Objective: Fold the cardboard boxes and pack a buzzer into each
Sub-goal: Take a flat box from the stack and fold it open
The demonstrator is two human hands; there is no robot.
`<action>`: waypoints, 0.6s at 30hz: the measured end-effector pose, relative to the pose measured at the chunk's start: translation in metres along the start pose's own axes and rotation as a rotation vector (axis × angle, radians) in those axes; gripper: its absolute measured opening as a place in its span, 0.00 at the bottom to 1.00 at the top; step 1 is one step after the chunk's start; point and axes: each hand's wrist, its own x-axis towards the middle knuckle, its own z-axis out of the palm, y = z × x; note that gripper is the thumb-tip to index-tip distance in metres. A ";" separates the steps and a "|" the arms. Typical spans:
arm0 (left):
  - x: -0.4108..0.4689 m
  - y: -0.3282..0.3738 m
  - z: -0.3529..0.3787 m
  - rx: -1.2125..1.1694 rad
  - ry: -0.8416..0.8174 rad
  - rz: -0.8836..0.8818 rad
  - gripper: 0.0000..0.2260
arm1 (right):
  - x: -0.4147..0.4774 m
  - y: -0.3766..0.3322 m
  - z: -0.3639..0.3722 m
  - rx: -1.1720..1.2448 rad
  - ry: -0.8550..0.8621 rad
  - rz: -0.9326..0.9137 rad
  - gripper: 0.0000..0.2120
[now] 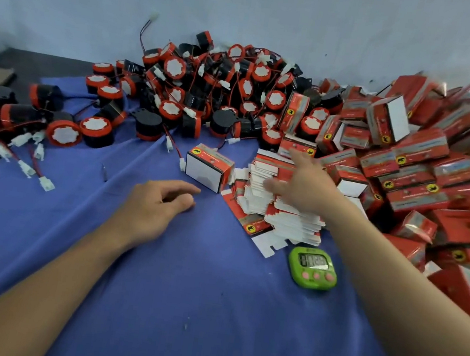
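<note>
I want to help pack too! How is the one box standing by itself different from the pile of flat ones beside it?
The folded box is popped up into a block; the flat boxes are thin sheets. The folded box sits alone; the flat boxes lie stacked in a messy pile. The right hand reaches over the flat boxes, not the folded box. Both are red and white.
</note>
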 end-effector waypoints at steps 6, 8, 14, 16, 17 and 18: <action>-0.002 0.001 0.001 0.058 -0.001 0.022 0.11 | 0.004 -0.013 0.014 -0.285 0.140 -0.089 0.19; -0.001 0.000 0.001 0.061 -0.007 0.011 0.12 | -0.003 -0.024 0.009 -0.294 0.151 -0.100 0.11; 0.001 -0.005 -0.002 -0.069 0.033 0.011 0.09 | -0.042 -0.036 -0.011 0.412 0.819 -0.129 0.18; 0.003 0.001 -0.004 -0.357 0.091 -0.041 0.10 | -0.053 -0.051 -0.003 0.822 0.712 -0.200 0.16; 0.003 0.005 -0.006 -0.528 0.112 -0.079 0.09 | -0.057 -0.060 0.007 1.004 0.561 -0.193 0.14; 0.003 0.006 -0.008 -0.660 0.125 -0.113 0.13 | -0.060 -0.066 0.020 1.106 0.424 -0.160 0.13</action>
